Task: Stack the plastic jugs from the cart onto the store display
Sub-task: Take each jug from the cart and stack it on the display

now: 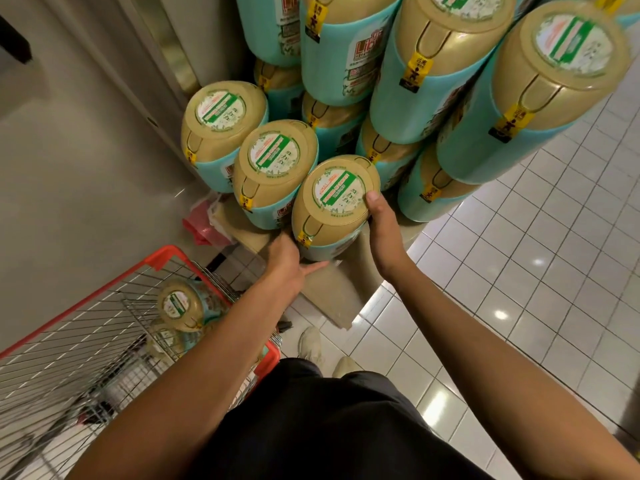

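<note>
Now right hand (382, 233) grips jug (332, 206); left hand (285, 266) presses it, fingers straight.

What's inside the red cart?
The cart holds an upper jug and a lower jug, both tan-topped. The left arm hides part of the lower jug; deeper down is too blurred to tell.

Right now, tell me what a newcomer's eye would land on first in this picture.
The stack of teal jugs with tan tops fills the upper right. At centre, one jug sits between both hands: the right hand grips its right side, the left hand touches its lower edge. At lower left, a red cart holds more jugs.
</note>
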The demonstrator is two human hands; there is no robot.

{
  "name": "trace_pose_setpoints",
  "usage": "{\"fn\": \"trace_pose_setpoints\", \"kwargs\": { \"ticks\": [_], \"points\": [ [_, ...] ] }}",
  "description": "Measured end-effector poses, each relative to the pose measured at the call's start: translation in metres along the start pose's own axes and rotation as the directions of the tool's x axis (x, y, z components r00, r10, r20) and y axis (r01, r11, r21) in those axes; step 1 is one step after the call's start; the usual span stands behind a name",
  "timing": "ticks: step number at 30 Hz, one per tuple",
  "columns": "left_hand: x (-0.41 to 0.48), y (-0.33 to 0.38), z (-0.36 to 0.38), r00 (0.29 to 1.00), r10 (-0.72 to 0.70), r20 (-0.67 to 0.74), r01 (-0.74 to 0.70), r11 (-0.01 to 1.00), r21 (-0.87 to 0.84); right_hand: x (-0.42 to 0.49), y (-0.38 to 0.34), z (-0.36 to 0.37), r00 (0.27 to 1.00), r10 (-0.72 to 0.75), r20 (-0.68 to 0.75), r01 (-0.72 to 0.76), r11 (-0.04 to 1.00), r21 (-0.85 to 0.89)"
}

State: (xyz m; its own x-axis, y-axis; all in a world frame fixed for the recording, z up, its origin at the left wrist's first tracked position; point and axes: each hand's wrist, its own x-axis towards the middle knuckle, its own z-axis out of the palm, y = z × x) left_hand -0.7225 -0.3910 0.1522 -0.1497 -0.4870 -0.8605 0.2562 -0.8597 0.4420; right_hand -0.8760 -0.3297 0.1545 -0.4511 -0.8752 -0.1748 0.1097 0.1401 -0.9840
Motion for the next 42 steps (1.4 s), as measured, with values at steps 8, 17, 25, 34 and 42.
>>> {"fn": "trace_pose_setpoints", "kwargs": {
  "ticks": [8, 17, 25, 34, 42],
  "points": [
    [-0.023, -0.015, -0.020, 0.996, 0.084, 0.034, -0.085, 0.996, 0.020, -0.019, 0.001, -0.009, 0.999, 0.010, -0.033, -0.012, 0.999, -0.049],
    [-0.067, -0.071, -0.074, 0.984, 0.172, 0.052, -0.177, 0.979, 0.099, -0.103, 0.025, -0.019, 0.990, 0.100, -0.100, -0.117, 0.978, -0.174],
    [-0.111, -0.138, -0.140, 0.976, 0.213, -0.043, -0.214, 0.977, -0.009, -0.193, 0.051, 0.000, 0.985, 0.138, 0.108, -0.112, 0.969, -0.219],
    [-0.137, -0.165, -0.241, 0.955, 0.215, -0.205, -0.243, 0.962, -0.123, -0.232, 0.064, 0.063, 0.929, 0.176, 0.325, -0.075, 0.951, -0.300],
    [-0.138, -0.145, -0.325, 0.936, 0.169, -0.309, -0.247, 0.940, -0.234, -0.243, 0.084, 0.160, 0.835, 0.262, 0.484, -0.104, 0.939, -0.329]
  ]
}}
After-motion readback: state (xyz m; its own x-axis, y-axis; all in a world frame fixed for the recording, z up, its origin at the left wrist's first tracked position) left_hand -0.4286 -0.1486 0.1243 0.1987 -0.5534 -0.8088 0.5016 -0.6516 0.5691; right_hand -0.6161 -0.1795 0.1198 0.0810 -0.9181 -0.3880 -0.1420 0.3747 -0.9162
